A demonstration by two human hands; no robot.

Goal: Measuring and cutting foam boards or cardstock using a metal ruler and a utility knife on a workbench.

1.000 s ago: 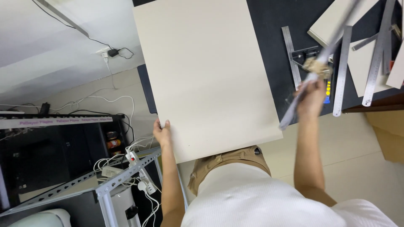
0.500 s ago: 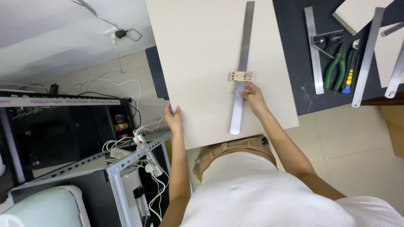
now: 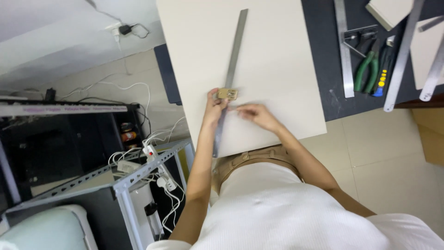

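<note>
My left hand (image 3: 214, 109) pinches the long steel ruler (image 3: 230, 76) at its small brass stop (image 3: 227, 94), holding it flat on the pale board (image 3: 273, 60). My right hand (image 3: 255, 114) lies just beside it, fingers loosely curled on the board, holding nothing. The board's near edge overhangs the dark worktop (image 3: 323, 37). Further right: a steel square (image 3: 343, 46) and green-handled pliers (image 3: 363, 69).
</note>
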